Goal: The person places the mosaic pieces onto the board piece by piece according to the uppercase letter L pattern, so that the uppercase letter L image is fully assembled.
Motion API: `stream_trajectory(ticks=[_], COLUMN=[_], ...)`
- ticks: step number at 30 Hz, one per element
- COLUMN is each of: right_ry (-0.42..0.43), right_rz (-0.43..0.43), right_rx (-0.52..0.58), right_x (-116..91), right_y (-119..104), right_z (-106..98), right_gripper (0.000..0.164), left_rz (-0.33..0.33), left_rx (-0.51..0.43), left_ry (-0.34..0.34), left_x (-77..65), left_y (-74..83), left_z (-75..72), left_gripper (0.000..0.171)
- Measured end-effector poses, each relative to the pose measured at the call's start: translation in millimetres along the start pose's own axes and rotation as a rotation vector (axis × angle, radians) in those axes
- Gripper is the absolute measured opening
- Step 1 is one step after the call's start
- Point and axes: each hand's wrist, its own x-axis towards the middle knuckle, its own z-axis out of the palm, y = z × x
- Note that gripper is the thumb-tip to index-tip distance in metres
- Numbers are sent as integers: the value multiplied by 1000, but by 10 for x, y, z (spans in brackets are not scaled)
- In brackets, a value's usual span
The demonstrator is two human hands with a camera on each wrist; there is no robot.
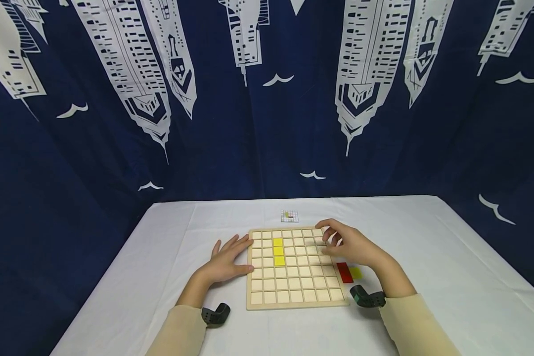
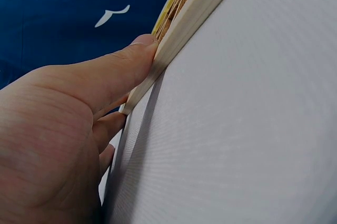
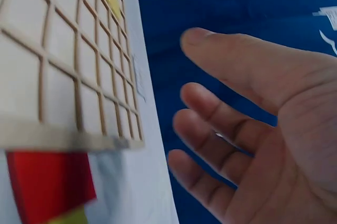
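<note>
A pale wooden grid board (image 1: 293, 284) lies on the white table, with three yellow squares (image 1: 278, 251) in a column left of its middle. My left hand (image 1: 222, 263) rests against the board's left edge, fingers and thumb spread; the left wrist view shows the thumb (image 2: 124, 69) touching the rim. Over the upper right part of the board hovers my right hand (image 1: 353, 243), its fingers loosely bent. In the right wrist view nothing shows between its thumb and fingers (image 3: 208, 132). Beside the board's right edge lie a red piece (image 1: 344, 272) and a yellow piece (image 1: 355, 273).
A small card (image 1: 289, 216) printed with a coloured grid lies just behind the board. White cloth covers the table (image 1: 204, 217). Behind it hangs a dark blue curtain (image 1: 258, 148) with white building and bird prints.
</note>
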Motion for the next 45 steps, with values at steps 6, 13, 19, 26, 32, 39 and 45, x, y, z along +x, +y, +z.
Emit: stream_trajectory(ticks=[6,13,19,26,32,39,45], right_ry=[-75,-143,-203,-271,-289,-270,-258], right_rz=[87,194,235,236,233,252,275], right_rx=[-2,-10,-4,-15,-30,-53,-48], right_x=[-73,-166,-234,-297,-314,-304,-287], right_y=[135,292,362,431,450,454,475], right_z=[-144,-206,-218,-246,-244,-220,-209], right_gripper=[52,48,47,47,46,41,33], left_rz=[3,-3,-6,3,-1,-1,1], left_rx=[3,-4,0,6,6,11,17], left_ry=[4,4,2,5,7,13,11], left_x=[-9,-23,-28,-16,-11,-3,-3], left_y=[-2,-3,-6,-11,-2,-1,-1], left_z=[-8,-12,-13,-6,-4,-2,-2], left_gripper=[77,77,76,76,77,76,75])
